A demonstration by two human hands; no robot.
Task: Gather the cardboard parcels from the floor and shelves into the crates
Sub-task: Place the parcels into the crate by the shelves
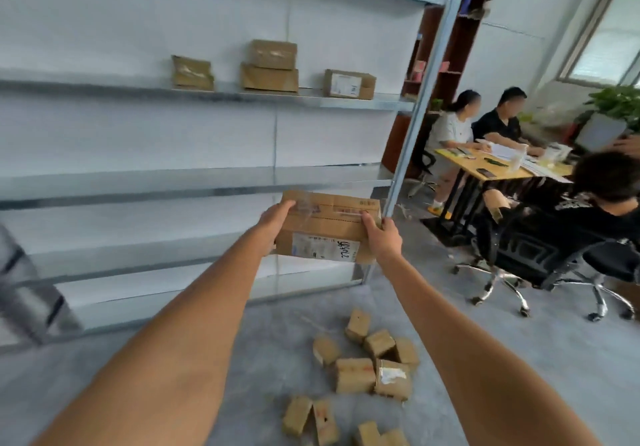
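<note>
Cardboard parcel [327, 227] held mid-air near the shelves [207, 96], left hand [275, 226] and right hand [382, 238] gripping opposite ends, fingers curled over edges. Looks stiff, light; end grip suits. More parcels on floor [363, 369].

From my feed I see a pale white wall [138, 13] behind grey metal shelving [242, 97]; the floor [519, 359] is mottled grey; a dark red-brown bookcase [450, 65] stands past the shelf upright; to the right, people sit at a light wooden table [485, 168] on black wheeled office chairs [540, 255]; daylight enters a window [606, 54] beside a green plant [616, 103].
</note>
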